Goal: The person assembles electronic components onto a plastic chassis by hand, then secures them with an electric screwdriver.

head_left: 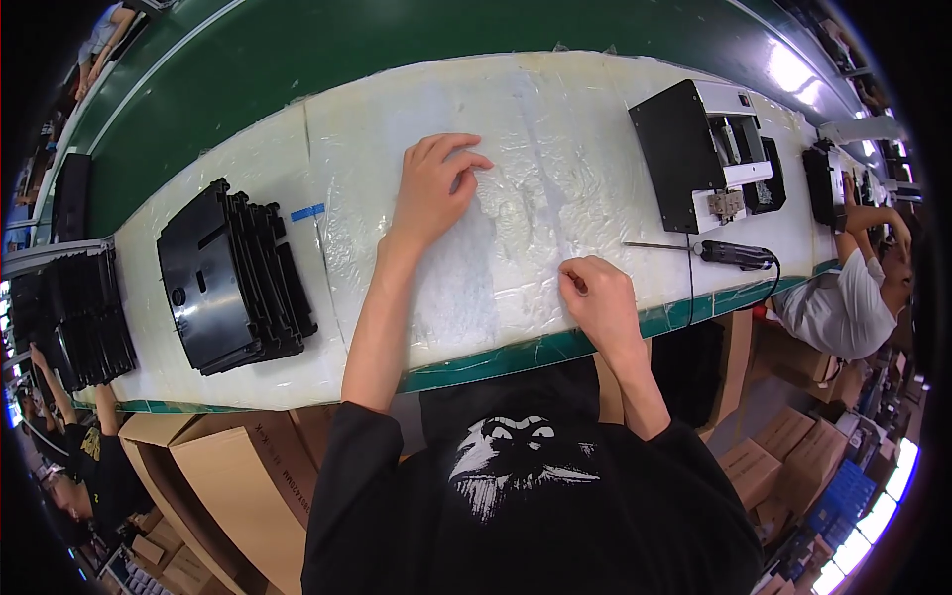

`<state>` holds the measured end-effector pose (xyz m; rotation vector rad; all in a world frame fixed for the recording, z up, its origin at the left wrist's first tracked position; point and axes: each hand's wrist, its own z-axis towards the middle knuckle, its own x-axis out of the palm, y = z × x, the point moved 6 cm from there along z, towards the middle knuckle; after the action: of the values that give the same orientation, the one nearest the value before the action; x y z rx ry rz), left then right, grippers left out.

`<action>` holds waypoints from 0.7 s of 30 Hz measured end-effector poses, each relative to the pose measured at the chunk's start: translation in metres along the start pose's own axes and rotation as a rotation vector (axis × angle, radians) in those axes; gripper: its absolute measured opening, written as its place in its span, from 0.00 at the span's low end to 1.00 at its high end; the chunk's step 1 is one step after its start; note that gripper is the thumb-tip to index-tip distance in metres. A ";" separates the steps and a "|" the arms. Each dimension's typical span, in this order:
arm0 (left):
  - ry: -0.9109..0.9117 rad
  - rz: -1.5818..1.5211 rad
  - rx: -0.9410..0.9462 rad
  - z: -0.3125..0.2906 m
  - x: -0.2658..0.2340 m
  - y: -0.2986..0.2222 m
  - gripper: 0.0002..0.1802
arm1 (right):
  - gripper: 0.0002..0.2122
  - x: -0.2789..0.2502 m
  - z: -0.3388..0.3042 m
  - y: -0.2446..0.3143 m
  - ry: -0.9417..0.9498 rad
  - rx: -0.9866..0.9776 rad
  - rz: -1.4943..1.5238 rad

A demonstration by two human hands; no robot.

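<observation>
My left hand (434, 190) is over the middle of the plastic-covered white table surface (526, 238), fingers loosely bent and apart, holding nothing. Nearer the front edge, my right hand (602, 300) is closed, with thumb and forefinger together; whatever they hold, if anything, is hidden. To the left lies a stack of black moulded plastic panels (233, 283). An electric screwdriver (734, 255) with a black handle and long thin bit rests to the right of my right hand. Behind it stands a black and white machine (699, 154) with a small metal piece (725, 205) at its front.
A blue strip (308, 212) lies by the panels. The screwdriver's cord (776, 283) hangs over the green front edge (496, 364). Cardboard boxes (248, 466) stand below on the left. Co-workers sit at both sides, one in a grey shirt (843, 312). A green conveyor (327, 50) runs behind.
</observation>
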<state>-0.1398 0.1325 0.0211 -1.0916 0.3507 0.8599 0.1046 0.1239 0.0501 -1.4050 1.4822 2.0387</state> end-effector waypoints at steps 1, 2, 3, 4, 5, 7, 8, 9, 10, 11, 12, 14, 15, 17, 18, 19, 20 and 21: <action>0.000 0.000 0.000 0.000 0.000 0.000 0.12 | 0.04 0.000 0.000 0.000 0.000 0.000 0.000; -0.002 0.001 -0.003 0.000 0.000 0.001 0.12 | 0.04 0.001 0.001 -0.001 0.007 -0.002 -0.013; -0.004 0.001 -0.006 0.000 -0.001 0.001 0.12 | 0.04 0.002 0.001 -0.001 0.013 -0.004 -0.026; -0.004 0.002 -0.005 0.001 -0.001 0.001 0.12 | 0.04 0.001 0.001 0.001 0.013 -0.004 -0.026; -0.001 -0.001 -0.002 0.001 -0.001 0.000 0.12 | 0.04 -0.002 -0.001 0.004 -0.004 -0.001 -0.014; 0.003 -0.005 -0.001 0.000 0.000 0.000 0.12 | 0.04 -0.002 -0.001 0.003 -0.019 0.002 -0.002; -0.001 0.000 -0.007 0.000 -0.002 0.000 0.12 | 0.04 0.002 0.001 0.000 -0.006 -0.003 -0.021; -0.006 0.004 -0.013 0.000 -0.002 0.001 0.12 | 0.04 0.004 0.002 -0.001 0.006 -0.008 -0.041; -0.006 0.002 -0.012 0.001 -0.002 0.000 0.12 | 0.04 0.003 0.001 0.000 0.005 -0.007 -0.042; -0.005 0.003 0.003 0.001 0.000 -0.001 0.12 | 0.04 0.001 -0.001 -0.001 -0.006 -0.002 -0.032; -0.005 0.003 0.019 0.001 0.001 -0.002 0.12 | 0.04 0.000 -0.001 -0.002 -0.017 0.003 -0.022; -0.005 0.006 0.003 0.000 -0.002 0.000 0.11 | 0.04 0.003 0.001 -0.001 -0.011 -0.003 -0.018; -0.005 0.007 -0.012 -0.001 -0.003 0.000 0.11 | 0.04 0.003 0.001 -0.001 -0.008 -0.008 -0.015; -0.005 0.005 0.000 0.000 -0.001 0.000 0.11 | 0.04 0.001 0.000 -0.002 -0.011 0.001 -0.012; -0.006 0.003 0.013 0.000 0.000 -0.001 0.11 | 0.04 0.000 -0.001 -0.002 -0.015 0.010 -0.008; -0.006 0.004 0.013 0.000 -0.001 -0.001 0.11 | 0.04 0.001 0.000 -0.001 -0.015 0.009 -0.007; -0.003 0.005 0.004 0.000 -0.002 0.000 0.11 | 0.04 0.001 0.000 -0.001 -0.016 0.011 0.007; 0.000 0.007 -0.004 0.000 -0.002 0.000 0.11 | 0.04 0.001 0.000 -0.001 -0.017 0.014 0.021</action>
<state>-0.1410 0.1312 0.0222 -1.0949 0.3526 0.8670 0.1043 0.1241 0.0486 -1.3687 1.5072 2.0433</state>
